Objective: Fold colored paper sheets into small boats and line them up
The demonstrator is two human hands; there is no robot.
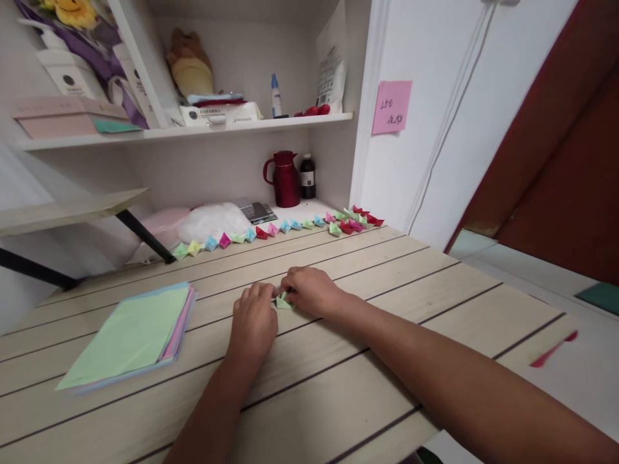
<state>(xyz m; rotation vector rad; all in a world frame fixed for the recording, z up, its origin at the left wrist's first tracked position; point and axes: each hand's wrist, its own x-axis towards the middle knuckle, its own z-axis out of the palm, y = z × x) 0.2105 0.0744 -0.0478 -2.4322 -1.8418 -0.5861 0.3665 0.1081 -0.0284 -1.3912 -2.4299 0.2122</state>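
Note:
A small light green folded paper piece [284, 302] sits on the wooden-slat tabletop between my two hands. My left hand [255, 320] is closed at its left side, the fingers curled and the thumb reaching toward it. My right hand [309, 291] pinches its right and upper part with bent fingers. Parts of the paper are hidden behind the fingers. Left of my hands lies a stack of coloured paper sheets [133, 332], light green on top with pink and blue edges below. Along the table's back edge runs a row of small folded paper boats [225, 240] in several colours.
More boats cluster at the row's right end, including a red one [346, 226]. Behind them stand a dark red jug [286, 180] and a dark bottle [307, 176]. A small raised stand [72, 212] is at the left. The table's right edge [503, 283] drops to the floor.

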